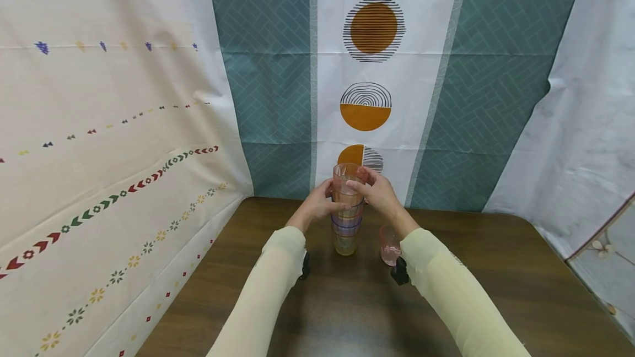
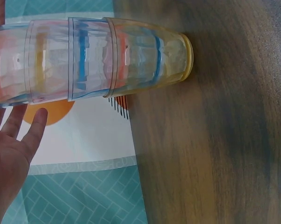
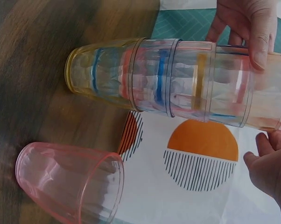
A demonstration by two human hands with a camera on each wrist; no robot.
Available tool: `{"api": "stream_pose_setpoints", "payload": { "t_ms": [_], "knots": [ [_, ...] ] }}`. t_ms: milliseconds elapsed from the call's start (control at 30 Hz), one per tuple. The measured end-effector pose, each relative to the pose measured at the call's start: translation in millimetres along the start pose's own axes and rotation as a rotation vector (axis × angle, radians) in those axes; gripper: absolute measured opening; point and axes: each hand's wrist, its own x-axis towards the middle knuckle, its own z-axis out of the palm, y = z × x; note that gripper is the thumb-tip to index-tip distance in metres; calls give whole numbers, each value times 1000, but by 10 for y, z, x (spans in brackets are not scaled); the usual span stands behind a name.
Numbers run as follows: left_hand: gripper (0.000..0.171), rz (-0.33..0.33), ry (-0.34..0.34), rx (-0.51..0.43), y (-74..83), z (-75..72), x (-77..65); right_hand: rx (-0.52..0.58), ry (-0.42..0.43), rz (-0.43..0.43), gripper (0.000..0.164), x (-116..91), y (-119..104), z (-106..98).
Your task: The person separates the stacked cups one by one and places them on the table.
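- My left hand (image 1: 317, 204) grips the stack of tinted cups (image 1: 346, 229), upright on the brown wooden table (image 1: 347, 318).
- My right hand (image 1: 380, 194) grasps its top cup (image 1: 343, 173).
- A pink cup (image 1: 388, 249) stands near, rightward.
- Teal-and-white cloth (image 1: 270, 81) hangs behind.

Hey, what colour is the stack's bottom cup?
The bottom cup is see-through yellow, clearest in the right wrist view.

The table (image 1: 526, 269) bears stacked cups (image 1: 346, 226) and a tumbler (image 1: 389, 248).
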Motion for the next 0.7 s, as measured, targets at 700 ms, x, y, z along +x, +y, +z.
{"api": "stream_pose_setpoints", "payload": {
  "t_ms": [700],
  "knots": [
    [87, 25, -11, -20, 6, -1, 6, 140, 85, -29, 78, -42, -148, -35]
  ]
}}
